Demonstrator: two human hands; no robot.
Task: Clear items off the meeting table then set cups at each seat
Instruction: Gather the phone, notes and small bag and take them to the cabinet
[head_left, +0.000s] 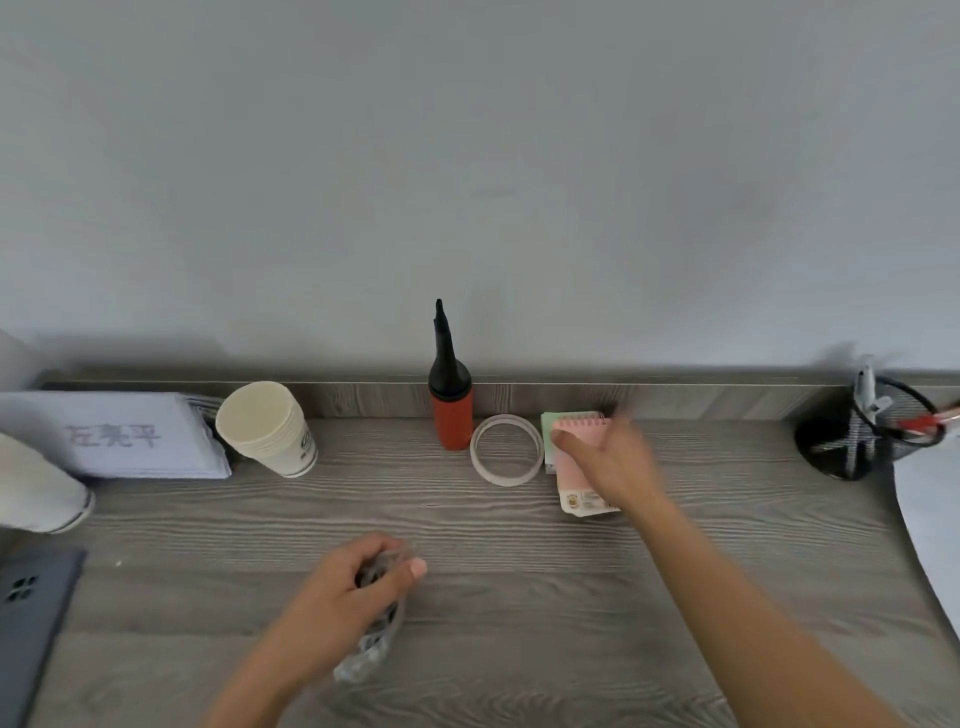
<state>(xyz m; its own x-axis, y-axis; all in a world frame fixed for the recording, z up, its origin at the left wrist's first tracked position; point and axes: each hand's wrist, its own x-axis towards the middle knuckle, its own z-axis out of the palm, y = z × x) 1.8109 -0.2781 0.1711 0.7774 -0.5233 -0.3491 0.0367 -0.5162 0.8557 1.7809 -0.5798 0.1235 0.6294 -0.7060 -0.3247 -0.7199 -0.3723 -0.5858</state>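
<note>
My right hand reaches over a pink spiral notepad lying on a green pad; the thumb presses on the pink cover, and the fingers are blurred. My left hand grips a crumpled clear plastic wrapper low over the grey wooden table. A stack of paper cups lies tilted at the back left. A second white cup stack shows at the left edge.
A red and black hand pump stands at the back rail, with a clear tape ring beside it. Folded white cards lie at the left, a grey phone below them. A black mesh pen holder stands at the right.
</note>
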